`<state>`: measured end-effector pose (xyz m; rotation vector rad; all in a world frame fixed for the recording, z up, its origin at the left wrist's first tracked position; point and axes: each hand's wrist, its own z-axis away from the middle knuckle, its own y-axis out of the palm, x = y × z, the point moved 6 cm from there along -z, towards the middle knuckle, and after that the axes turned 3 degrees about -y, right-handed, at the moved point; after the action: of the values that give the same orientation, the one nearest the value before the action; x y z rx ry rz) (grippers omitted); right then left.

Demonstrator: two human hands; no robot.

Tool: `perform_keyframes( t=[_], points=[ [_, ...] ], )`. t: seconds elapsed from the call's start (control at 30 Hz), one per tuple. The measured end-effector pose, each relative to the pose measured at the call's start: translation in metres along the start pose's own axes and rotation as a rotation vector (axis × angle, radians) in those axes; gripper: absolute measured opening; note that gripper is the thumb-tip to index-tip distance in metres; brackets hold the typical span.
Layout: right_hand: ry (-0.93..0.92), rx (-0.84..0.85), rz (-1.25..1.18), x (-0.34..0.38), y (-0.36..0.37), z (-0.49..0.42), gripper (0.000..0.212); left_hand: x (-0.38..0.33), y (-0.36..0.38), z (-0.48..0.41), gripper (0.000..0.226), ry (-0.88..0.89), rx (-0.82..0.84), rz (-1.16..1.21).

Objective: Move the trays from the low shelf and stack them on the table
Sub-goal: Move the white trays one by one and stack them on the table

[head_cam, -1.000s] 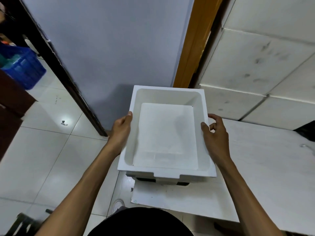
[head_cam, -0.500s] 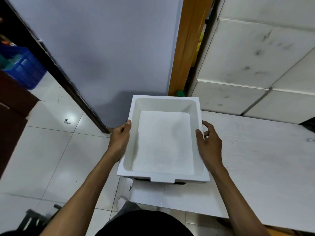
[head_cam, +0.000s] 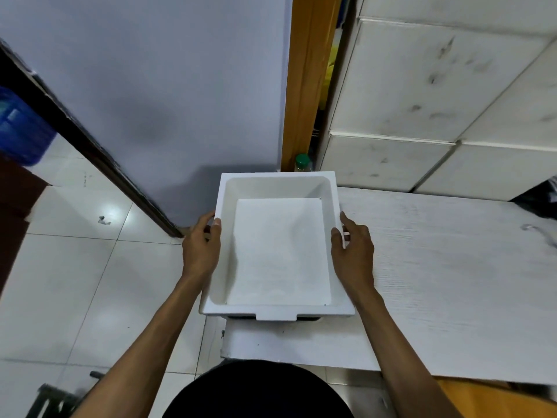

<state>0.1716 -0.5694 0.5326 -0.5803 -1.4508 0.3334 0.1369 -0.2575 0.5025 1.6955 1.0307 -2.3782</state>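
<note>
**Settling the tray onto the desk corner**

You hold the white tray [head_cam: 280, 254] level by its side rims. Your left hand [head_cam: 200, 248] grips the left rim, thumb over the top. Your right hand [head_cam: 354, 251] grips the right rim, its fingers now closed where they were lifted loose a second ago. The tray has come lower over the near-left corner of the desk [head_cam: 437, 282], with its left side past the edge. A dark gap [head_cam: 241, 317] under the front lip leaves it unclear whether the tray rests yet. It looks nearly placed, so square it before releasing.
</note>
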Motion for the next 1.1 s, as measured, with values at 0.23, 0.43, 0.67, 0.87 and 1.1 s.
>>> perform_keyframes(
  t=[0.23,0.43,0.67,0.87,1.1],
  points=[
    [-0.031,-0.006,0.057,-0.005,0.004,-0.002,0.042,0.009,0.007,-0.004,0.034,-0.007,0.000,-0.012],
    [-0.060,0.012,0.112,-0.006,0.007,-0.002,0.042,0.009,0.006,-0.003,0.035,-0.003,-0.023,-0.039],
    [-0.059,0.060,0.195,-0.002,0.010,-0.002,0.041,-0.001,0.004,0.001,0.034,0.062,-0.022,-0.120],
    [-0.091,0.044,0.256,0.001,0.004,0.005,0.049,-0.005,-0.002,0.010,0.037,0.058,0.012,-0.129],
    [-0.030,-0.038,0.309,-0.001,-0.007,0.014,0.031,-0.005,-0.016,0.013,0.038,0.073,-0.008,-0.188]
  ],
)
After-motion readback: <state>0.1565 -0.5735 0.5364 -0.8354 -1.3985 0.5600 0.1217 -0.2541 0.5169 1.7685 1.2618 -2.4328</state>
